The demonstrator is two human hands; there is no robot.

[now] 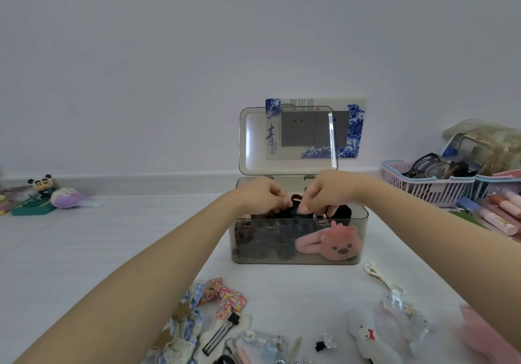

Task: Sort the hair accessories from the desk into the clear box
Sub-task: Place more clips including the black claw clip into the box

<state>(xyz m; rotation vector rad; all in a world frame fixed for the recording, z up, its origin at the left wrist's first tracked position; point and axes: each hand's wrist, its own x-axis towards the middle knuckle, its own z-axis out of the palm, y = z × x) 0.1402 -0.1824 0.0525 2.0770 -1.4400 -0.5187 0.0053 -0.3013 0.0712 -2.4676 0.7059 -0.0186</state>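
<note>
The clear box stands on the white desk with its lid tipped up behind it. Inside lie dark hair clips and a pink plush animal clip. Both of my hands hover over the open top. My left hand and my right hand pinch a dark hair clip between them, just above the box's contents. In front of the box lie a red floral bow, a blue ruffled scrunchie, a black snap clip, a white plush clip and clear clips.
A pink basket with glasses stands at the right, next to pens. At the far left sit a panda figure and a purple plush. A white clip lies right of the box. A socket plate hangs on the wall.
</note>
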